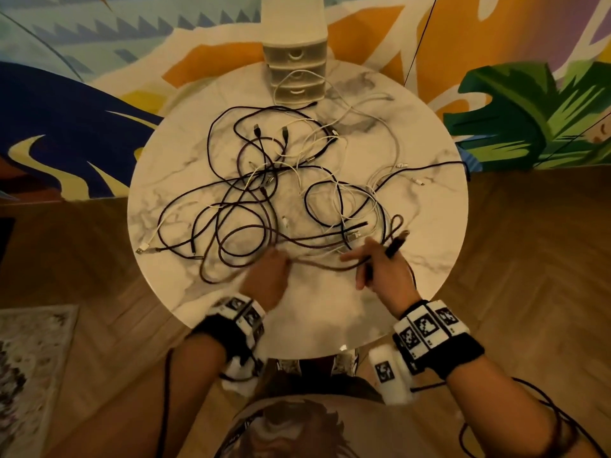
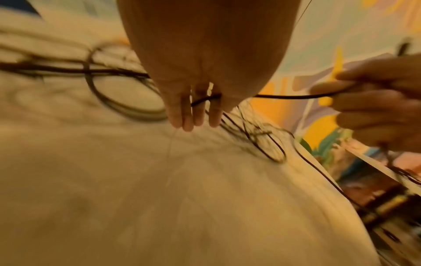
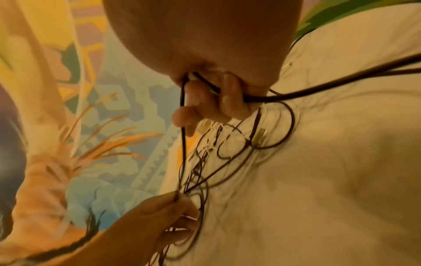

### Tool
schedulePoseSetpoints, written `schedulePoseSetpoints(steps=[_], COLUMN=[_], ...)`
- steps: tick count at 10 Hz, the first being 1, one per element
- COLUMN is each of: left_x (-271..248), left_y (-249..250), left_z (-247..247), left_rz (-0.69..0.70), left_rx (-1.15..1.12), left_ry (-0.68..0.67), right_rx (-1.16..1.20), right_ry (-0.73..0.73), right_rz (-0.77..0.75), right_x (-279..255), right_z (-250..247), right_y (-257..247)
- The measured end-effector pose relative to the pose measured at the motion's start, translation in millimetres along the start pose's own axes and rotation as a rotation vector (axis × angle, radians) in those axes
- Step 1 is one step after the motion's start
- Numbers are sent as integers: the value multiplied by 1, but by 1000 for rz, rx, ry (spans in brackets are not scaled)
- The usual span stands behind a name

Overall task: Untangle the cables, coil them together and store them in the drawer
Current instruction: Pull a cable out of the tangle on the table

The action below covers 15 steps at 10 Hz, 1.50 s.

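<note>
Cables (image 1: 264, 193) sprawl in one floppy knot across the desk (image 1: 429, 226), light and limp so I'd grab near a plug, and both the left hand (image 1: 264, 276) and right hand (image 1: 383, 272) have fingers pinching the same dark cable (image 2: 293, 96).

Both forearms are bare. Each wrist carries a black band (image 1: 439, 345) faced with white blocks printed with black square-pattern markers. A white box (image 1: 390, 375) with one such marker hangs under the right wrist, and a thin black cord (image 1: 529, 388) trails back from it. The shirt (image 1: 297, 428) is tan with a dark printed picture on the chest.
</note>
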<state>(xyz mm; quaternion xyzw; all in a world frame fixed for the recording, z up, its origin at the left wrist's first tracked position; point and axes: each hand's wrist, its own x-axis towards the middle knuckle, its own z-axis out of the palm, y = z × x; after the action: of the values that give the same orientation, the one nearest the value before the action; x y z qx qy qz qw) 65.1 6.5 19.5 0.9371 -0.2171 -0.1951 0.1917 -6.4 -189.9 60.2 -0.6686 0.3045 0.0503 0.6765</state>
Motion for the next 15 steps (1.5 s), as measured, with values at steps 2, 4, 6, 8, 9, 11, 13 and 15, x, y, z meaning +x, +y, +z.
schedulePoseSetpoints(steps=[2, 4, 6, 8, 9, 11, 13, 15], left_x=[16, 10, -14, -35, -43, -52, -54, -38], left_y=[-11, -5, -6, 39, 68, 93, 114, 120], left_z=[-29, -57, -41, -14, 11, 34, 23, 30], left_rz=[-55, -63, -157, 120, 463, 549, 880, 839], left_rx=[20, 18, 43, 185, 595, 648, 593, 525], left_ry=[39, 387, -85, -339, -472, -451, -172, -312], right_rx=[142, 419, 468, 574, 262, 289, 322, 202], right_ry=[319, 515, 558, 644, 649, 765, 859, 707], right_rz=[-212, -178, -245, -228, -195, -66, 193, 371], right_x=[24, 46, 39, 46, 36, 42, 57, 52], right_z=[-14, -35, -49, -78, -77, -117, -184, -226], right_y=[-39, -75, -88, -92, -90, -83, -18, 57])
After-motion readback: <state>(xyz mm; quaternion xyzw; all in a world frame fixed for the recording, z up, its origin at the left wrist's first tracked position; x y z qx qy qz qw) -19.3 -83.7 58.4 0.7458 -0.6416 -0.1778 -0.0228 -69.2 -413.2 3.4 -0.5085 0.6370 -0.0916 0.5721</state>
